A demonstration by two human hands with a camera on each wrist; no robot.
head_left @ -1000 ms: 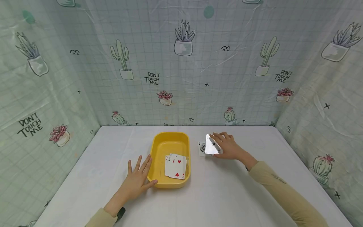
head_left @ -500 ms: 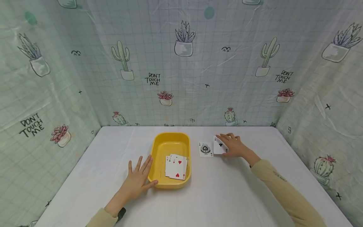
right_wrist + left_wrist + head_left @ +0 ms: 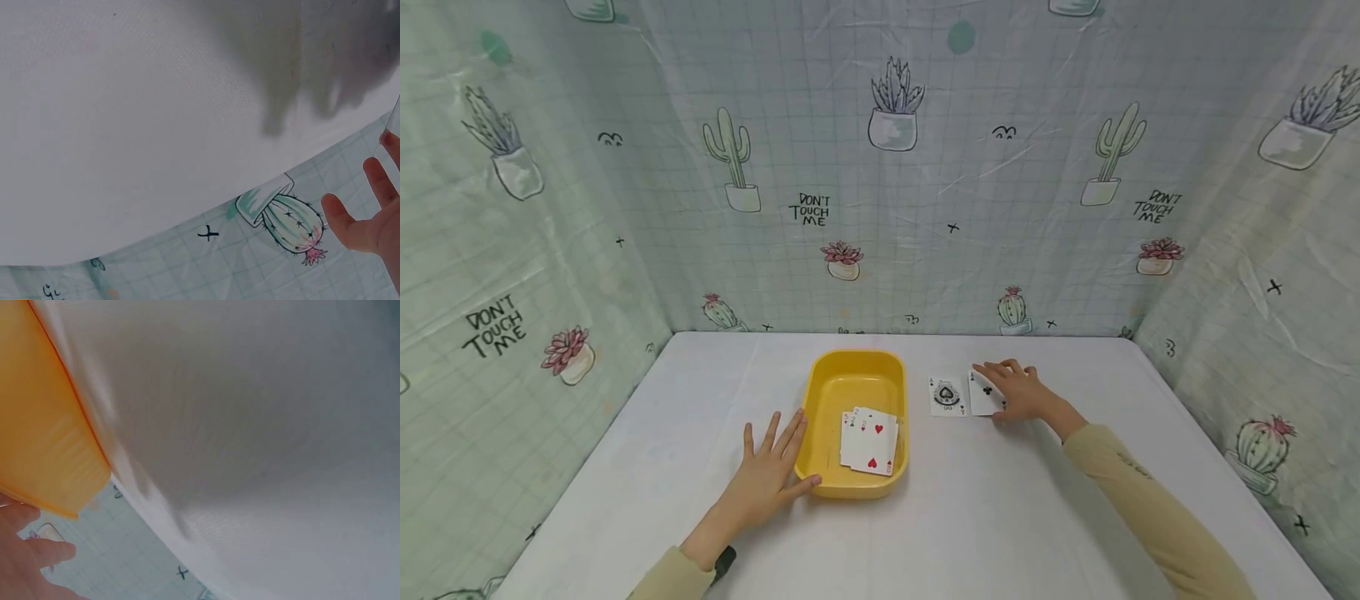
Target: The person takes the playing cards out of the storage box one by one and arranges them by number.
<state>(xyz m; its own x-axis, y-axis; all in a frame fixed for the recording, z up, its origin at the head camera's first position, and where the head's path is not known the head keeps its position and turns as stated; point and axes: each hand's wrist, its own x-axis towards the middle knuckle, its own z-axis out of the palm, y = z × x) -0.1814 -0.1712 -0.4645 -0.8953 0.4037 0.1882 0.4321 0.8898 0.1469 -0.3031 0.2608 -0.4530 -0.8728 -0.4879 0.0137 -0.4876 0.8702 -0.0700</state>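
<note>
My right hand (image 3: 1028, 395) holds an ace of clubs (image 3: 982, 402) at the right of the table in the head view, fingers at its far edge and thumb at its near edge. Just left of it an ace of spades (image 3: 947, 397) lies face up. My left hand (image 3: 758, 485) rests with spread fingers against the left side of a yellow tray (image 3: 818, 421). Inside that tray lies a small overlapping pile of face-up cards, a two of hearts (image 3: 876, 450) on top. In the right wrist view only a thin card edge shows by the fingertips.
A white table (image 3: 940, 533) carries everything. Behind it and at both sides hangs a pale green cloth (image 3: 820, 158) printed with cacti and lettering. The tray's raised rim stands between the left hand and the two aces.
The right hand has carried the ace of clubs right, off the ace of spades, and set it lower beside that card. The left hand has stayed at the tray.
</note>
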